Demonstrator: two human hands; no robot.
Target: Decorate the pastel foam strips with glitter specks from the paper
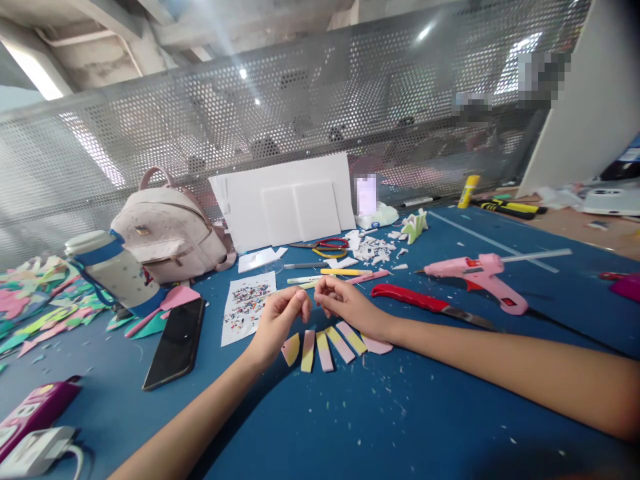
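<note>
My left hand [283,315] and my right hand [353,305] are held close together above the table, a small gap between their fingertips. The fingers of both are curled into a pinch, and whatever they may hold is too small or hidden to make out. Just below them lies a fanned row of pink and yellow foam strips [324,352], with a pink and yellow corner piece [291,349] by my left wrist. A pink piece [377,345] is partly covered by my right wrist. Beyond my fingers are a yellow pen-like stick [347,272] and other thin sticks.
A red utility knife [413,297] and a pink glue gun [470,272] lie right, scissors [330,248] behind. Paper with coloured bits [247,303], a black phone [176,343], a bottle [113,270] and a backpack [167,233] are left. White boards [285,200] stand behind.
</note>
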